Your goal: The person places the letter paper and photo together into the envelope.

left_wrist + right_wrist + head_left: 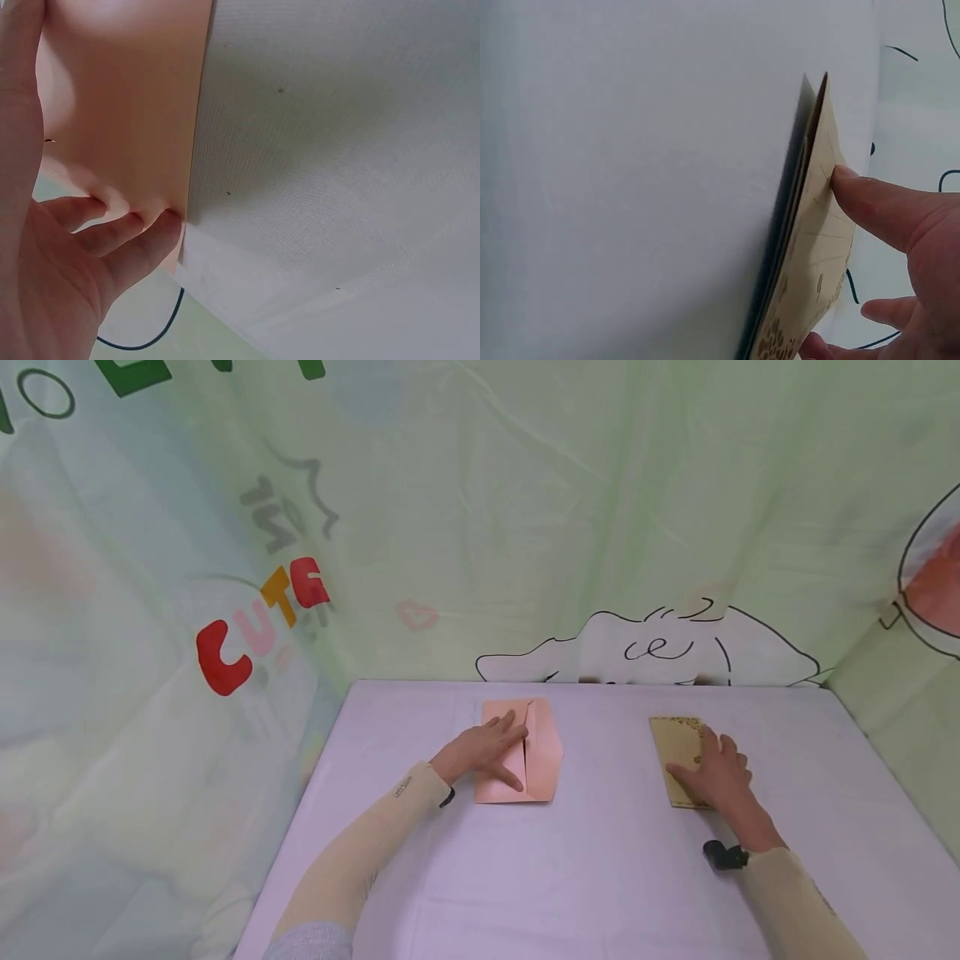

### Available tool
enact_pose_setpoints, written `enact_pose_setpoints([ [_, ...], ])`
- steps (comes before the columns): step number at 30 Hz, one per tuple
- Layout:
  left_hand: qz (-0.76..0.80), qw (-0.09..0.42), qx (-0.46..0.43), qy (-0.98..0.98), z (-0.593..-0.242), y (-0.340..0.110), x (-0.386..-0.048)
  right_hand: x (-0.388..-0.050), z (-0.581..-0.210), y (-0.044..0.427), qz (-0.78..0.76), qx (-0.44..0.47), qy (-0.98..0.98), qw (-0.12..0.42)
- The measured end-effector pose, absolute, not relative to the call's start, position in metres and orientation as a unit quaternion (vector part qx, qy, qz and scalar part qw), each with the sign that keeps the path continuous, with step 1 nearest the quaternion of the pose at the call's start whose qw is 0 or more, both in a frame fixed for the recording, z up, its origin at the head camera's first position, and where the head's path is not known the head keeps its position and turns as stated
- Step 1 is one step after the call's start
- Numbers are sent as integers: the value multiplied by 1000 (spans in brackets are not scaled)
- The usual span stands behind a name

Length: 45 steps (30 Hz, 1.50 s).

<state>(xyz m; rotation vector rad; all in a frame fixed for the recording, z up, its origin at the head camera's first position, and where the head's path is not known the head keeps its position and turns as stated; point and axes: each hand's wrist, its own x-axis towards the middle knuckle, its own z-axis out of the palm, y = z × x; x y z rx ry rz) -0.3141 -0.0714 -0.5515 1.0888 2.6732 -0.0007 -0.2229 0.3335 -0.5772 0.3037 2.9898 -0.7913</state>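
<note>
1. Left sleeve, lower left: small print, perhaps "Let's Slim".
2. Right hand, right of centre: fingers spread, thumb touching the tan card.
3. Left hand, mid-frame: spread on the pink envelope; apparently positioning both. Next probably calls for gripping the card's edge.
4. Backdrop, left: lettering reads "CUTE".

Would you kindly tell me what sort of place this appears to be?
Probably a curtained-off booth: printed curtains hang behind and beside a cloth-covered table, with coloured letters at the left.
</note>
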Motion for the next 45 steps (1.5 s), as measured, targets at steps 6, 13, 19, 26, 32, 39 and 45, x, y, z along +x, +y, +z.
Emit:
enact_pose_setpoints([
  [6,-4,125,377,918,-551,-69,-313,-225,-572,342,-265,107,957,40],
  [13,-3,127,371,920,-554,-74,-314,-226,-573,352,-266,76,960,46],
  [19,-2,126,379,917,-552,-71,-315,-219,-582,373,-321,44,945,41],
  [26,-1,132,374,918,-551,-71,-315,-215,-584,386,-353,40,935,-2],
  [32,2,140,368,919,-551,-72,-313,-214,-581,383,-367,47,929,-18],
  [39,-3,129,373,919,-551,-73,-312,-218,-582,374,-385,52,921,-31],
  [45,6,125,382,916,-549,-73,-313,-219,-582,364,-396,50,916,-36],
])
